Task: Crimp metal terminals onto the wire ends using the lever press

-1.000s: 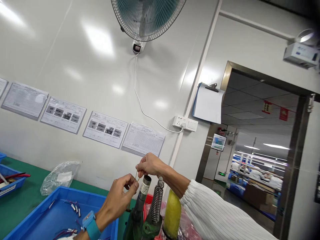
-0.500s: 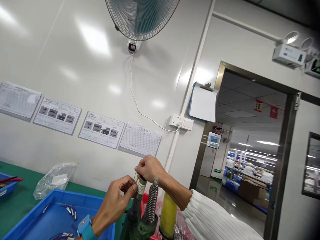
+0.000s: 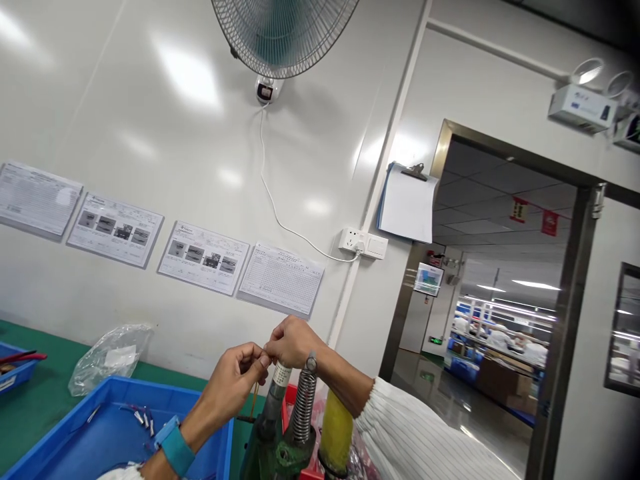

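My left hand [image 3: 233,385] and my right hand [image 3: 291,341] meet fingertip to fingertip just above the top of a green press tool. Both pinch a thin tan wire or band [image 3: 255,393] that hangs down from the fingers. Right below them stands the tool's grey cylinder with a white label [image 3: 280,377], beside a steel coil spring [image 3: 303,407] and a yellow handle [image 3: 336,427]. A blue wrist strap [image 3: 174,448] is on my left wrist. My right arm wears a white striped sleeve [image 3: 425,440].
A blue tray [image 3: 95,433] with several small wire pieces lies at the lower left on the green bench [image 3: 30,407]. A crumpled clear bag [image 3: 107,357] sits by the wall. A fan [image 3: 283,33] hangs overhead. An open doorway [image 3: 500,320] is at the right.
My left hand rose to meet my right hand above the labelled cylinder, and the thin wire now hangs from the joined fingertips. The view shifted slightly.
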The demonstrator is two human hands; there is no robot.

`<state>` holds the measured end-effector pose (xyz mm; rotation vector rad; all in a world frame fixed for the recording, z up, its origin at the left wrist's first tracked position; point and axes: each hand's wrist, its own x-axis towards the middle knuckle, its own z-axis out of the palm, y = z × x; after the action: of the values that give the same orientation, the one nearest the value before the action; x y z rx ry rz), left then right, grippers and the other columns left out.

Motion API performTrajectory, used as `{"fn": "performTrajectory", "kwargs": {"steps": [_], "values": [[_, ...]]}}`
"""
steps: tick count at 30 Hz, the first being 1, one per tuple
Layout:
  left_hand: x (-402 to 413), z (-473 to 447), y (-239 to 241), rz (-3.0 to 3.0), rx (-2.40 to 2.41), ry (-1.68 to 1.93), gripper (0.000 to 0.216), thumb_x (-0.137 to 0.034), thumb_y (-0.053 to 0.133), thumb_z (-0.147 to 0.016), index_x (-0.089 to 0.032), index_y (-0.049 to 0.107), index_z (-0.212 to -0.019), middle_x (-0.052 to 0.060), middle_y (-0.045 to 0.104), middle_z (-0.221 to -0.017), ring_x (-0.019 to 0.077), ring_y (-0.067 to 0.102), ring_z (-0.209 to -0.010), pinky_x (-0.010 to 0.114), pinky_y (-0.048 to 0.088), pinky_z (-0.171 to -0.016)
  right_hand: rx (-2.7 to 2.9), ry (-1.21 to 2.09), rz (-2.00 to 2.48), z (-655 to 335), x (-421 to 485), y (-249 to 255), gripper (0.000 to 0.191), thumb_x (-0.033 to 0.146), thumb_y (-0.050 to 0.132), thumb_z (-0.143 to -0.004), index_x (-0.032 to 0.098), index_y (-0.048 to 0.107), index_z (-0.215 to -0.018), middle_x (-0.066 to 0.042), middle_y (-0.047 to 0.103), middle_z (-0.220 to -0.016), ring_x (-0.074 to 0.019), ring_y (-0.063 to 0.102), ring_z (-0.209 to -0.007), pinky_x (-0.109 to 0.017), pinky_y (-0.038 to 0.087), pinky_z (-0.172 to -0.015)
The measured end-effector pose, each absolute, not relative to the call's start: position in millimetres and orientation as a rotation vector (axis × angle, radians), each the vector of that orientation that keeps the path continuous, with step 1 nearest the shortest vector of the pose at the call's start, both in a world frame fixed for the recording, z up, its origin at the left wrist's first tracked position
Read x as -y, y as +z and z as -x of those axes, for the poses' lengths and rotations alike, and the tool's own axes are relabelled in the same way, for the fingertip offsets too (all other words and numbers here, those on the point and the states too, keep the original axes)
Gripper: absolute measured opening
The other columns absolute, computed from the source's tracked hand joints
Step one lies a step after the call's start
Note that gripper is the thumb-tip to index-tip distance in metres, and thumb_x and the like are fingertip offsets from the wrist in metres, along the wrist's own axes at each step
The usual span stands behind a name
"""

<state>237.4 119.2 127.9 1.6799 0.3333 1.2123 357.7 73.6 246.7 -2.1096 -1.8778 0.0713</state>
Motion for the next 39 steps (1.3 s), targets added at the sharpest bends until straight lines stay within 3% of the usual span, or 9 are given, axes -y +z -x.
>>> {"fn": "performTrajectory", "kwargs": {"steps": [8, 13, 16, 18, 22, 26, 29, 34, 39], "values": [[-121, -227, 111, -1.890, -0.555, 1.331, 0.043, -0.054, 0.053, -0.094, -0.018, 0.069, -0.079, 0.006, 0.068, -0.078, 0.0221, 0.059, -0.080, 0.031, 0.043, -0.074, 2.029, 0.161, 1.961, -355, -77, 246, 0.018, 0.021, 0.065, -0.083, 0.016, 0.074, -0.069, -0.001, 0.067, -0.064, -0.0122, 0.057, -0.063, -0.024, 0.038, -0.060], [-128, -226, 112, -1.767, -0.481, 1.362, 0.027, -0.047, 0.068, -0.085, -0.021, 0.062, -0.089, 0.004, 0.065, -0.090, 0.0210, 0.061, -0.088, 0.029, 0.049, -0.074, 2.148, 0.335, 1.868, -362, -85, 245, 0.015, 0.020, 0.067, -0.084, 0.015, 0.070, -0.070, 0.005, 0.054, -0.058, -0.0099, 0.047, -0.061, -0.023, 0.033, -0.057], [-139, -222, 114, -1.742, -0.368, 1.166, 0.035, -0.050, 0.074, -0.080, -0.017, 0.062, -0.085, 0.003, 0.064, -0.082, 0.0187, 0.060, -0.080, 0.028, 0.047, -0.071, 2.173, 0.515, 1.811, -369, -93, 247, 0.016, 0.022, 0.067, -0.084, 0.016, 0.067, -0.070, 0.007, 0.047, -0.054, -0.0089, 0.041, -0.056, -0.022, 0.032, -0.055], [-144, -219, 116, -1.769, -0.328, 1.089, 0.039, -0.054, 0.071, -0.083, -0.015, 0.063, -0.079, 0.003, 0.063, -0.074, 0.0171, 0.058, -0.074, 0.030, 0.046, -0.071, 2.171, 0.632, 1.746, -374, -97, 249, 0.017, 0.025, 0.066, -0.085, 0.016, 0.065, -0.071, 0.006, 0.055, -0.059, -0.0090, 0.045, -0.060, -0.021, 0.035, -0.058], [-142, -217, 122, -1.723, -0.298, 1.139, 0.041, -0.056, 0.065, -0.087, -0.016, 0.061, -0.080, 0.004, 0.066, -0.077, 0.0192, 0.062, -0.079, 0.033, 0.049, -0.079, 2.164, 0.810, 1.560, -385, -98, 254, 0.030, 0.043, 0.069, -0.084, 0.016, 0.060, -0.074, -0.002, 0.070, -0.081, -0.0116, 0.057, -0.074, -0.023, 0.043, -0.068], [-129, -225, 126, -1.720, -0.337, 1.224, 0.040, -0.056, 0.063, -0.088, -0.017, 0.061, -0.082, 0.002, 0.062, -0.073, 0.0183, 0.061, -0.074, 0.031, 0.047, -0.074, 2.169, 0.839, 1.399, -398, -92, 254, 0.054, 0.069, 0.070, -0.077, 0.017, 0.055, -0.074, -0.003, 0.067, -0.077, -0.0119, 0.054, -0.070, -0.026, 0.044, -0.070], [-120, -232, 127, -1.735, -0.373, 1.283, 0.039, -0.054, 0.061, -0.089, -0.017, 0.060, -0.080, 0.001, 0.059, -0.072, 0.0171, 0.058, -0.070, 0.029, 0.044, -0.069, 2.190, 0.782, 1.323, -408, -88, 250, 0.058, 0.074, 0.070, -0.074, 0.018, 0.054, -0.073, 0.002, 0.058, -0.068, -0.0109, 0.048, -0.064, -0.025, 0.041, -0.065], [-105, -235, 127, -1.771, -0.386, 1.297, 0.034, -0.050, 0.060, -0.091, -0.017, 0.064, -0.081, 0.002, 0.062, -0.074, 0.0175, 0.057, -0.071, 0.028, 0.045, -0.069, 2.247, 0.671, 1.248, -416, -77, 245, 0.052, 0.067, 0.066, -0.083, 0.016, 0.060, -0.075, 0.000, 0.058, -0.070, -0.0134, 0.051, -0.066, -0.026, 0.040, -0.065], [-94, -239, 127, -1.832, -0.475, 1.375, 0.032, -0.046, 0.059, -0.092, -0.017, 0.069, -0.083, 0.003, 0.068, -0.075, 0.0175, 0.058, -0.071, 0.027, 0.043, -0.067, 2.245, 0.417, 1.231, -414, -63, 248, 0.030, 0.040, 0.066, -0.091, 0.017, 0.065, -0.074, -0.001, 0.063, -0.073, -0.0151, 0.053, -0.073, -0.027, 0.038, -0.070]]}}
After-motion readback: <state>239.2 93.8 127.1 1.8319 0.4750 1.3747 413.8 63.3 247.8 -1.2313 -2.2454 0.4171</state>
